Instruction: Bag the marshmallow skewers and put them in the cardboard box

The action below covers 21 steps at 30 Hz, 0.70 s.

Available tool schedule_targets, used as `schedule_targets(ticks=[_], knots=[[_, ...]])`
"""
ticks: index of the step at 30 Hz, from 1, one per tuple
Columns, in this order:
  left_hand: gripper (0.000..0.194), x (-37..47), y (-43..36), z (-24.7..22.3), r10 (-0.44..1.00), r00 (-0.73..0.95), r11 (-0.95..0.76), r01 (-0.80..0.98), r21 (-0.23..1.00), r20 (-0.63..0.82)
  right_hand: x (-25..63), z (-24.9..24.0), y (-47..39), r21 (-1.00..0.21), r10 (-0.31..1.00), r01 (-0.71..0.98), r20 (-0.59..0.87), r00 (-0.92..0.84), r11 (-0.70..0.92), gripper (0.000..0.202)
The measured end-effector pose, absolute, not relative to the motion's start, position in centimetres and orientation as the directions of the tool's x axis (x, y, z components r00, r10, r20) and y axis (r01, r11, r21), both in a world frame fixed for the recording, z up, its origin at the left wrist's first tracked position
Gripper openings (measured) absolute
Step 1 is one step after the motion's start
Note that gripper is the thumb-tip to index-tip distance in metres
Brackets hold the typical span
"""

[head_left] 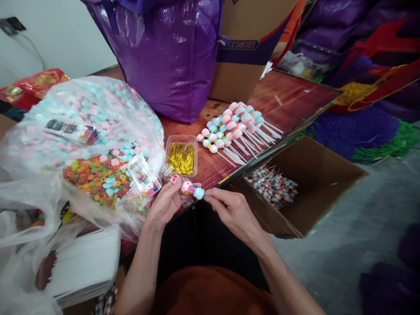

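A candy skewer [198,193], partly covered by a small printed clear bag [187,187], lies between my two hands near the table's front edge. Its light blue end piece shows outside the bag. My left hand [166,202] is closed around the bagged part. With thumb and forefinger, my right hand [229,210] pinches at the stick end beside the blue piece; the stick itself is mostly hidden. Just behind them stands a clear tub of gold twist ties [180,158]. To its right, finished-looking rows of candy skewers [231,124] are piled with white sticks pointing toward me.
A big clear bag of candies [108,105] covers the left side, with packs of printed bags [143,176] on it. A purple bag [170,57] and a carton [238,78] stand behind. Below the right edge, an open box [315,188] contains many wrapped skewers. White sheets [87,258] lie lower left.
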<state>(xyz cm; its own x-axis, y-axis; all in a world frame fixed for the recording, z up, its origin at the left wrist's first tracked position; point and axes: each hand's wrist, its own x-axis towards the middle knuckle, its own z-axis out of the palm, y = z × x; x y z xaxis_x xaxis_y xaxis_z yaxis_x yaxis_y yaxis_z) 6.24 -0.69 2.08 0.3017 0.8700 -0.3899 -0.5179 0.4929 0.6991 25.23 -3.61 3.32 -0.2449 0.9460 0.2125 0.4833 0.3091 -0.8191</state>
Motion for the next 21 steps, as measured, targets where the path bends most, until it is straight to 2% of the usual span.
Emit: schedule_targets(ticks=[3, 8, 14, 21], knots=[[0.032, 6.1, -0.8, 2.1, 0.864, 0.292, 0.503, -0.509, 0.698, -0.410, 25.2, 3.6, -3.6, -0.804, 0.948, 0.510, 0.207, -0.241, 0.305, 0.020], [0.034, 6.6, -1.3, 2.1, 0.875, 0.173, 0.477, -0.468, 0.744, -0.452, 25.0, 3.4, -3.7, -0.770, 0.942, 0.545, 0.301, -0.149, 0.332, 0.020], [0.043, 7.4, -2.0, 1.4, 0.915, 0.032, 0.385, -0.375, 0.843, -0.403, 24.4, 2.9, -4.2, -0.743, 0.932, 0.579, 0.351, -0.090, 0.335, 0.020], [0.046, 8.6, -2.2, 1.9, 0.920, -0.106, 0.308, -0.406, 0.860, -0.379, 23.8, 1.7, -4.5, -0.659, 0.893, 0.637, 0.436, -0.108, 0.399, 0.020]])
